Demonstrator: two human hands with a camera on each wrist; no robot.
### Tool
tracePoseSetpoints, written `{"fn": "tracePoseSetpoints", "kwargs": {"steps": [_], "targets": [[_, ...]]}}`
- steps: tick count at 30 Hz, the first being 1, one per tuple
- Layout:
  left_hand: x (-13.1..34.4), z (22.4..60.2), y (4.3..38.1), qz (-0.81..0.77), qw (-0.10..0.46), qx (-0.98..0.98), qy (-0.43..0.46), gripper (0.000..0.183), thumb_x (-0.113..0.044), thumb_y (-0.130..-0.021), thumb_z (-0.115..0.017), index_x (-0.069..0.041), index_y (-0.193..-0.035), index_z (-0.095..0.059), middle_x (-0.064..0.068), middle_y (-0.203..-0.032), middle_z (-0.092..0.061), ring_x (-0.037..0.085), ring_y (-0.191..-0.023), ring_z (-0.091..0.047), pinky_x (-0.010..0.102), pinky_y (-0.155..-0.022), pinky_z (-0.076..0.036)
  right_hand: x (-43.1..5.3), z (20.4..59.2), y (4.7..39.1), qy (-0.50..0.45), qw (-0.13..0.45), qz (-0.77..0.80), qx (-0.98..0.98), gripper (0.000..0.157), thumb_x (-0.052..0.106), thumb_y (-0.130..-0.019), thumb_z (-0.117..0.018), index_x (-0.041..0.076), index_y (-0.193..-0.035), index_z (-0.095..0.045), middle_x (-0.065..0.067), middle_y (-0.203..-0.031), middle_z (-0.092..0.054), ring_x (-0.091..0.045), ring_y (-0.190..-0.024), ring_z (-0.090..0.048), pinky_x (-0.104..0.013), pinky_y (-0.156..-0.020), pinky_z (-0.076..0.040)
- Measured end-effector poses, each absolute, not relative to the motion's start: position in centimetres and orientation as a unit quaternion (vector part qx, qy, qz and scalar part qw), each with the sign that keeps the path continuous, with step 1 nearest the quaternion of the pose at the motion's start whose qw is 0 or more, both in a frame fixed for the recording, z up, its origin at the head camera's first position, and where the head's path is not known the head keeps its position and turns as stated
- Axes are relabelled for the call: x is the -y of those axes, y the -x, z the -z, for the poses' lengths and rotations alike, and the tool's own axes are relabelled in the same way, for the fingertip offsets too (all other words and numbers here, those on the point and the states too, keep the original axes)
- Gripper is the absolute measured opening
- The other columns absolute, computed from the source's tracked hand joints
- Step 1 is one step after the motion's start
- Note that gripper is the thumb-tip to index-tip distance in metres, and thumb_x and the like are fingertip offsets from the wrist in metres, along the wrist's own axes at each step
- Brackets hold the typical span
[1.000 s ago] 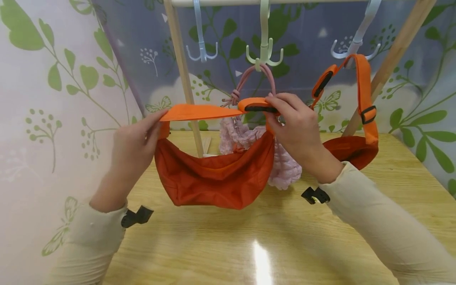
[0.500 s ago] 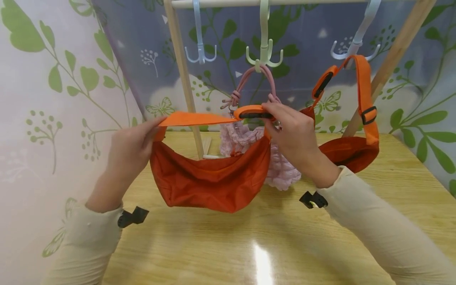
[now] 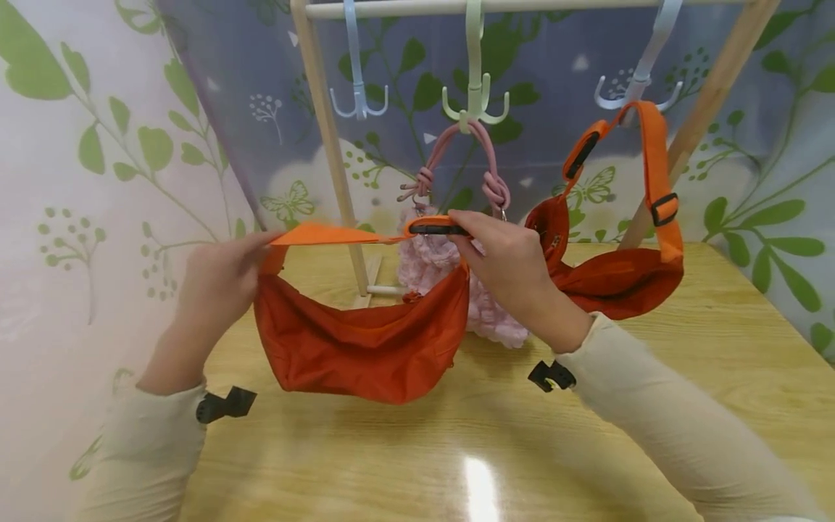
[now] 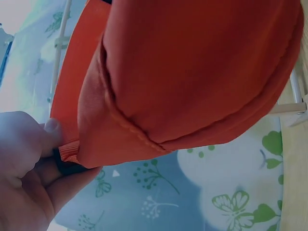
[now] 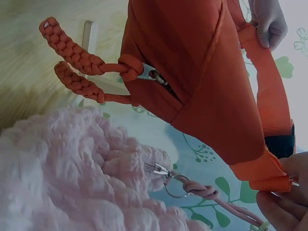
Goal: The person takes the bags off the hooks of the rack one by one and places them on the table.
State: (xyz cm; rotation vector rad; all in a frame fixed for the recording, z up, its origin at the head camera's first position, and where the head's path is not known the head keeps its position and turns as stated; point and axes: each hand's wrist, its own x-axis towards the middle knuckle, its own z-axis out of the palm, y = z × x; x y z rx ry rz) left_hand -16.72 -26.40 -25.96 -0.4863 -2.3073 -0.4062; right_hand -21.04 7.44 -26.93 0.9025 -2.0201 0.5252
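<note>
An orange-red shoulder bag hangs in the air from both hands in the head view. My left hand pinches the left end of its bright orange strap. At the strap's other end, beside a black buckle, my right hand grips the webbing between thumb and fingers. Seen from the right wrist, the bag's zipper carries braided orange pulls. Behind it hangs a fluffy pink bag, its knotted handle over a green hook. My left fingertips are partly hidden behind the strap.
A similar orange bag hangs at the right from a pale blue hook. Another blue hook, with nothing on it, hangs at the left of the wooden rack's bar. Below is a wood-grain tabletop; a patterned wall stands close on the left.
Both hands have lowered the shoulder bag a little and brought it left, still holding its strap. More of the pink bag and the right-hand orange bag now shows. The view has shifted slightly.
</note>
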Motion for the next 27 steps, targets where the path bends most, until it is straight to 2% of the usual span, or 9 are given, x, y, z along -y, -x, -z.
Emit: {"fn": "tracePoseSetpoints", "kwargs": {"steps": [5,11,16,17,21,23,25,27], "targets": [[27.2,26.0,17.1,0.157,0.324,0.916,0.178,0.026,0.006,-0.089,-0.059,-0.001,-0.110,-0.073,0.014,-0.061,-0.061,0.016,-0.047,-0.029,0.032,-0.045,-0.028,-6.9,27.7,21.2,-0.355,0.408,-0.226,0.810,0.033,0.008,-0.084,-0.076,0.001,-0.115,-0.069,-0.012,-0.104,-0.073,-0.025,-0.084,-0.072,-0.039,-0.072,-0.058],[28.0,26.5,17.6,0.163,0.278,0.930,0.175,0.020,0.000,-0.092,-0.060,0.002,-0.108,-0.073,0.017,-0.071,-0.067,0.016,-0.049,-0.035,0.032,-0.050,-0.033,-6.2,28.6,21.5,-0.338,0.379,-0.247,0.825,0.027,0.010,-0.085,-0.076,0.004,-0.110,-0.068,-0.010,-0.090,-0.074,-0.021,-0.069,-0.069,-0.036,-0.062,-0.056],[28.6,27.1,18.0,0.159,0.254,0.937,0.182,0.020,-0.001,-0.094,-0.059,0.004,-0.109,-0.071,0.017,-0.076,-0.068,0.017,-0.051,-0.037,0.033,-0.053,-0.034,-5.6,29.3,21.9,-0.333,0.356,-0.256,0.835,0.024,0.013,-0.087,-0.074,0.005,-0.109,-0.068,-0.009,-0.086,-0.073,-0.019,-0.066,-0.067,-0.035,-0.062,-0.056],[28.7,27.2,18.1,0.159,0.250,0.937,0.182,0.021,-0.001,-0.094,-0.059,0.003,-0.110,-0.071,0.016,-0.072,-0.066,0.017,-0.051,-0.036,0.033,-0.053,-0.033,-5.5,29.4,22.0,-0.331,0.353,-0.255,0.837,0.023,0.013,-0.088,-0.073,0.005,-0.109,-0.068,-0.009,-0.086,-0.073,-0.019,-0.065,-0.066,-0.034,-0.061,-0.055],[29.1,27.7,18.6,0.160,0.235,0.942,0.180,0.022,-0.002,-0.094,-0.059,0.003,-0.112,-0.070,0.018,-0.076,-0.067,0.021,-0.054,-0.041,0.035,-0.054,-0.035,-5.1,29.9,22.2,-0.322,0.340,-0.253,0.847,0.020,0.014,-0.088,-0.073,0.007,-0.107,-0.069,-0.007,-0.077,-0.070,-0.017,-0.060,-0.060,-0.031,-0.055,-0.049],[29.3,28.0,18.8,0.162,0.217,0.946,0.179,0.023,-0.003,-0.095,-0.058,0.004,-0.114,-0.069,0.024,-0.088,-0.069,0.028,-0.060,-0.052,0.041,-0.059,-0.043,-5.0,30.2,22.3,-0.319,0.327,-0.255,0.852,0.021,0.014,-0.089,-0.072,0.007,-0.109,-0.070,-0.006,-0.076,-0.069,-0.017,-0.058,-0.057,-0.030,-0.053,-0.047],[29.6,28.3,19.0,0.169,0.193,0.951,0.175,0.024,-0.005,-0.097,-0.056,0.006,-0.115,-0.068,0.028,-0.104,-0.068,0.037,-0.074,-0.062,0.049,-0.069,-0.048,-4.9,30.6,22.4,-0.315,0.318,-0.252,0.858,0.022,0.016,-0.090,-0.071,0.009,-0.110,-0.070,-0.005,-0.078,-0.070,-0.016,-0.059,-0.058,-0.030,-0.054,-0.047],[29.7,28.5,19.2,0.174,0.168,0.956,0.168,0.026,-0.008,-0.099,-0.054,0.007,-0.116,-0.067,0.029,-0.110,-0.065,0.044,-0.091,-0.063,0.056,-0.080,-0.047,-4.8,30.9,22.6,-0.313,0.307,-0.252,0.863,0.023,0.015,-0.090,-0.071,0.009,-0.112,-0.070,-0.004,-0.081,-0.071,-0.016,-0.059,-0.059,-0.030,-0.054,-0.047]]}}
